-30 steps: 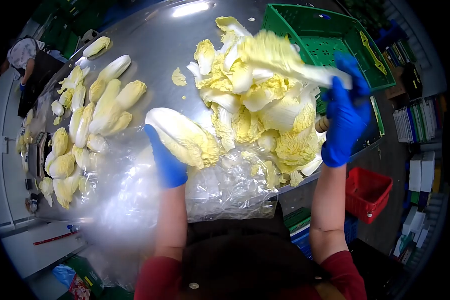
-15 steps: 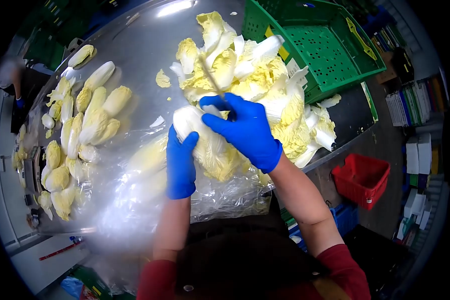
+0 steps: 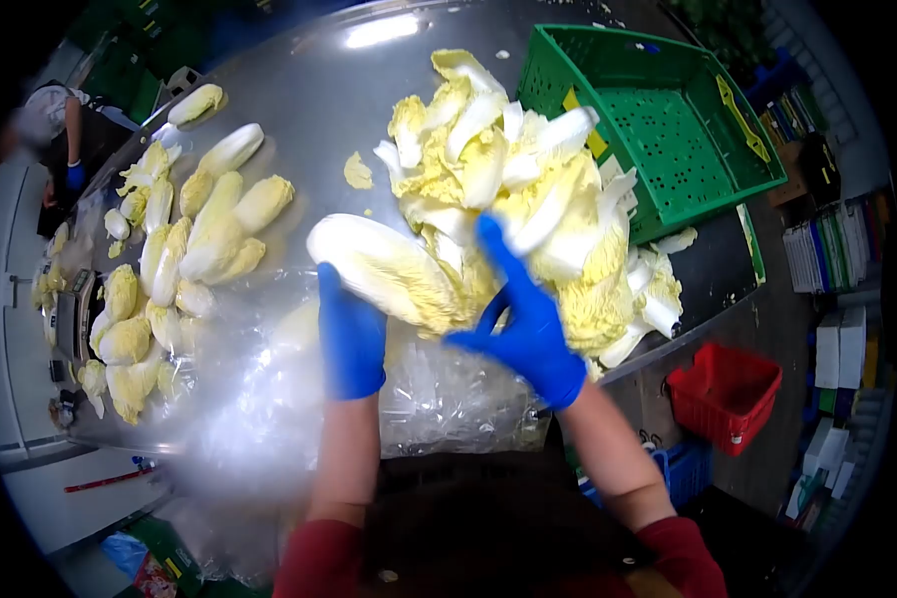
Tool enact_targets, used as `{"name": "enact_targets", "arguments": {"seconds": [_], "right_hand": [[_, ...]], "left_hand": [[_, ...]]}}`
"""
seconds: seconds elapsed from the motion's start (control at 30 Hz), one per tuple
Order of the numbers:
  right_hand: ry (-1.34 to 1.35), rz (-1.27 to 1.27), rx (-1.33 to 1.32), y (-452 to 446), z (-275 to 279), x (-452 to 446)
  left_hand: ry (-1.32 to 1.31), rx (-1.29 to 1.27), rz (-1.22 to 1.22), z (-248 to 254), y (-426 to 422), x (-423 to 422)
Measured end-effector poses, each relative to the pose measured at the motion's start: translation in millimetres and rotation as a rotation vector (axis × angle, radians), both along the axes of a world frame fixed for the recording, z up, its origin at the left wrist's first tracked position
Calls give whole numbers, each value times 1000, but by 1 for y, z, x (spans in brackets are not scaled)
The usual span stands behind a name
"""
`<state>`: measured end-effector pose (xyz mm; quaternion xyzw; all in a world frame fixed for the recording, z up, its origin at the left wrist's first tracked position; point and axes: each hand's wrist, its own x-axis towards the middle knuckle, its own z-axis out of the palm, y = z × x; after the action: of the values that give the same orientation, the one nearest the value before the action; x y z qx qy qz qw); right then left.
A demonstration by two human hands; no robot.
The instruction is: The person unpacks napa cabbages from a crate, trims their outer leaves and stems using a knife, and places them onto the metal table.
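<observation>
A pale Chinese cabbage [image 3: 384, 267] lies slantwise in front of me, its white base to the upper left and its yellow leafy tip to the lower right. My left hand [image 3: 353, 334], in a blue glove and slightly blurred, grips it from the left and below; most of those fingers are hidden by the cabbage. At the leafy tip, my right hand [image 3: 528, 334], also gloved in blue, is open with fingers spread and nothing in it. I cannot tell whether its thumb touches the leaves. Just beyond that hand rises a heap of loose cabbage leaves [image 3: 558, 209].
Several Chinese cabbages [image 3: 214, 234] lie on the left of the metal table [image 3: 329, 110]. Clear plastic wrap [image 3: 448, 404] covers the near edge. A green crate [image 3: 658, 140] stands at the back right, a red crate [image 3: 725, 394] below on the floor. Another person [image 3: 70, 130] is at far left.
The knife seen in my right hand is no longer in view, and that hand has opened and moved down toward the leafy tip. The cabbage has tilted flatter, its base shifting left.
</observation>
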<state>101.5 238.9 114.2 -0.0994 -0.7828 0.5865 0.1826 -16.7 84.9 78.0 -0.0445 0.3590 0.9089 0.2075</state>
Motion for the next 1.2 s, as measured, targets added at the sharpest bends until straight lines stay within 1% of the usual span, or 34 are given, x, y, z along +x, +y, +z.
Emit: {"name": "enact_targets", "arguments": {"seconds": [0.07,0.1,0.13,0.17,0.2,0.23,0.27,0.3,0.33,0.37,0.4,0.5,0.6,0.7,0.8,0.9,0.97,1.03,1.07,1.13,1.17,1.2], "right_hand": [[-58,49,-107,-15,-4,3],[-91,53,-204,-14,-6,5],[-120,58,-299,-13,-6,4],[-58,-1,-554,-14,2,1],[-160,32,-655,-11,11,0],[-266,62,-754,-7,18,1],[-318,65,-805,-10,19,-1],[-373,68,-857,-14,18,-4],[-421,11,-829,-22,15,-6],[-419,9,-803,-25,14,-2],[-417,11,-777,-28,13,1],[-393,48,-730,-33,14,6],[-407,54,-722,-33,16,7],[-280,46,-648,-35,18,3],[-209,44,-573,-38,24,-3],[-202,38,-568,-40,21,-7],[-233,31,-571,-46,8,-7],[-332,-29,-676,-54,4,-1],[-383,-32,-666,-58,-4,5],[-490,-23,-660,-68,-17,18],[-547,-11,-667,-74,-21,25],[-550,-4,-687,-81,-28,34]], "left_hand": [[33,97,-109,12,-8,-3],[48,142,-163,15,-16,-3],[135,135,-137,9,-22,-6],[146,30,-122,8,-26,-6],[155,-76,-110,12,-29,-6],[92,38,-68,8,-26,-4],[110,-147,-47,0,-20,1],[93,-34,-95,5,-14,6],[73,80,-143,14,-8,11],[48,190,-189,18,-7,15],[-43,154,-125,13,-11,13],[-42,163,-118,14,-20,14],[-79,274,-139,16,-24,11],[-31,232,-148,15,-30,6],[-69,283,-167,14,-32,6],[112,504,-387,0,-50,-13],[224,535,-206,-29,-74,-54],[333,542,-6,-61,-112,-108],[386,546,88,-63,-131,-132],[176,53,560,-27,-155,-172],[2,122,649,-7,-163,-180],[108,89,720,-15,-182,-208]]}}
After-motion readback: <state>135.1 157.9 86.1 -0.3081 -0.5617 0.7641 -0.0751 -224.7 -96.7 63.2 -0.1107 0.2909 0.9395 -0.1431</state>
